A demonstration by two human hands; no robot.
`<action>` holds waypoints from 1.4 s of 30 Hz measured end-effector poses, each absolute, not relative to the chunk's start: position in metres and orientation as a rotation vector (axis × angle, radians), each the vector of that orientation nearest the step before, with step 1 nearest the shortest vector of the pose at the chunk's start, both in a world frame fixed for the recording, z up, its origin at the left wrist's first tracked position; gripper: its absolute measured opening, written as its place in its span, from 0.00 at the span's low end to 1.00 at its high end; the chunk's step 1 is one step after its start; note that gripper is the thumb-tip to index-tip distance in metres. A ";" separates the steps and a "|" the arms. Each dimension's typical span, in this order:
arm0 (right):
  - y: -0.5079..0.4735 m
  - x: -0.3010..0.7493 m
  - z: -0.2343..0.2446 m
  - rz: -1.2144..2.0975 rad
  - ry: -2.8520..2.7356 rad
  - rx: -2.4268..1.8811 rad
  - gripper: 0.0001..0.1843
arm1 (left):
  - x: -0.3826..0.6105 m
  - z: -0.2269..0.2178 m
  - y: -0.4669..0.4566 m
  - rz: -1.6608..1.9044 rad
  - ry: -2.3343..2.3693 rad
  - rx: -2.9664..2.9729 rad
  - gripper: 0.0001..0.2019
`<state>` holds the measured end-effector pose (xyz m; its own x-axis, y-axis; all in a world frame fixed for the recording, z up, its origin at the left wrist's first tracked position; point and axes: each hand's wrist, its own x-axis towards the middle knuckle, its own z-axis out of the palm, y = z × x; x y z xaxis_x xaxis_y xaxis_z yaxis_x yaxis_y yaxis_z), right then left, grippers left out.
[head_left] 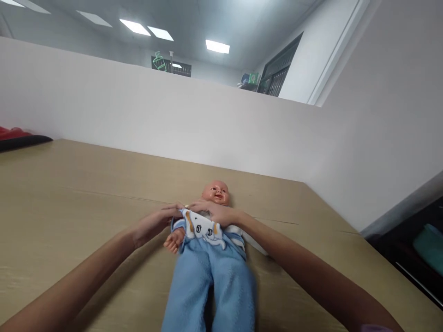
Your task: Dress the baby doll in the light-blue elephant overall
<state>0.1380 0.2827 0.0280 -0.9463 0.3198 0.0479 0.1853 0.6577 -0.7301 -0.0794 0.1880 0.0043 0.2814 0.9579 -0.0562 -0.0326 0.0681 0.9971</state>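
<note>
A baby doll (218, 192) lies on its back with its head toward the wall. It wears fuzzy blue overalls (211, 272) with a white bib (204, 228) bearing an embroidered animal face, over a striped top. My left hand (155, 223) comes in beside the doll's shoulder, fingers closed at the upper corner of the bib. Across the doll's chest reaches my right hand (216, 213), its fingertips bent to the same corner near the shoulder strap. Exactly what the fingertips pinch is too small to tell. One doll hand (174, 240) sticks out below my left wrist.
The doll rests on a wood-coloured table (104, 184). A low white partition (155, 115) runs along its far edge. A red and black item (17, 138) lies at the far left. Dark shelving with a teal thing (429, 249) stands off the right edge.
</note>
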 end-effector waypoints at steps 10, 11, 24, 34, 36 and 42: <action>0.271 0.131 0.038 1.211 -2.517 -0.921 0.16 | -0.087 0.006 0.200 1.010 1.201 1.405 0.20; 0.269 0.130 0.039 1.147 -2.516 -0.964 0.15 | -0.088 0.009 0.197 1.015 1.226 1.429 0.21; 0.243 0.097 0.052 0.599 -2.743 -1.221 0.22 | -0.082 0.017 0.151 0.569 1.376 1.541 0.22; 0.261 0.079 0.041 0.251 -2.662 -1.261 0.10 | -0.068 -0.004 0.107 0.756 1.780 2.571 0.20; 0.263 0.080 0.039 0.215 -2.640 -1.327 0.11 | -0.070 -0.008 0.101 0.764 1.788 2.668 0.13; 0.265 0.092 0.047 0.144 -2.615 -1.467 0.11 | -0.088 -0.015 0.097 0.734 1.778 2.471 0.02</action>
